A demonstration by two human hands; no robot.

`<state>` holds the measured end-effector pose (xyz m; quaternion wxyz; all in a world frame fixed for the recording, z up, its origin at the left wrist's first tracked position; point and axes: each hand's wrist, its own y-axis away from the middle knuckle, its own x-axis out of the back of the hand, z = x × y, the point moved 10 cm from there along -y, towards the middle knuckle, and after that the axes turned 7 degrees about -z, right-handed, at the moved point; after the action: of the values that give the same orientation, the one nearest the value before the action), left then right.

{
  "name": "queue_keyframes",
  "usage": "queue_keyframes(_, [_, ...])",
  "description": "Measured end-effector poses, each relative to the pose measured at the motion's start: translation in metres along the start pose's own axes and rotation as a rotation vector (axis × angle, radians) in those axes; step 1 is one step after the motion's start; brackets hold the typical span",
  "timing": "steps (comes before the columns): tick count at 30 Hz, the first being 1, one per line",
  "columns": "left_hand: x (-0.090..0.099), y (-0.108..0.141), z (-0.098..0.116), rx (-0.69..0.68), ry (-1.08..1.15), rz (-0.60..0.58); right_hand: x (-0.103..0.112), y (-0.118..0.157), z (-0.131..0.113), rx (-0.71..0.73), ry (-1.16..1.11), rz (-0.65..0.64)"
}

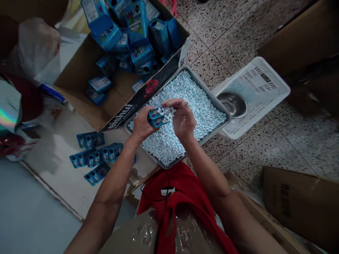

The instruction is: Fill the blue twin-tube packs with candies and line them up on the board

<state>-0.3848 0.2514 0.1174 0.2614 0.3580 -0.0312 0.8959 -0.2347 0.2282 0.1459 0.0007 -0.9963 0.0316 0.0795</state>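
Observation:
My left hand (143,124) is wrapped round small blue packets (156,122), held together above a metal tray (225,124). White pieces lie at the packets' right ends. My right hand (183,120) is cupped beside those ends, with its fingers curled over some of the white pieces (169,113). Many small white and pale blue candies (196,102) fill the tray below both hands. Whether the packets are open at that end is too small to tell.
An open cardboard box (76,79) with blue cartons (136,24) stands at the upper left. Several blue packets (96,153) lie on the white table (53,176). A white basket (275,84) with a metal bowl (234,104) is at the right. Brown boxes (299,197) stand lower right.

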Motion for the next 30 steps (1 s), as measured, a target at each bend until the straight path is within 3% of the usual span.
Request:
queue_keyframes(4, [0.000, -0.001, -0.003, 0.017, 0.013, 0.003, -0.005, 0.015, 0.000, -0.016, 0.022, -0.024])
queue_keyframes(6, [0.003, 0.000, -0.006, 0.032, 0.028, 0.016, 0.008, 0.023, 0.005, -0.016, 0.038, -0.027])
queue_keyframes(9, [0.001, 0.005, -0.007, 0.010, 0.101, -0.064, 0.062, 0.022, 0.028, -0.026, 0.174, 0.067])
queue_keyframes(12, [0.005, 0.016, -0.012, 0.019, 0.230, -0.089, 0.125, 0.000, 0.069, -0.087, 0.446, 0.164])
queue_keyframes(14, [0.003, 0.025, -0.014, 0.026, 0.295, -0.113, 0.139, -0.022, 0.102, -0.111, 0.602, 0.092])
queue_keyframes(17, [0.000, 0.037, -0.019, 0.066, 0.312, -0.082, 0.119, -0.040, 0.137, -0.111, 0.741, -0.028])
queue_keyframes(19, [0.001, 0.043, -0.021, 0.104, 0.260, -0.029, 0.096, -0.035, 0.143, -0.111, 0.758, -0.017])
queue_keyframes(23, [0.011, 0.050, -0.016, 0.103, 0.099, 0.046, 0.070, -0.006, 0.145, -0.187, 0.677, 0.155])
queue_keyframes(27, [0.029, 0.050, -0.008, 0.070, -0.120, 0.097, 0.076, 0.018, 0.166, -0.341, 0.398, 0.339])
queue_keyframes(28, [0.031, 0.049, -0.010, 0.081, -0.152, 0.100, 0.073, 0.019, 0.170, -0.347, 0.297, 0.324])
queue_keyframes(30, [0.031, 0.046, -0.014, 0.107, -0.198, 0.087, 0.051, 0.013, 0.164, -0.270, 0.161, 0.132])
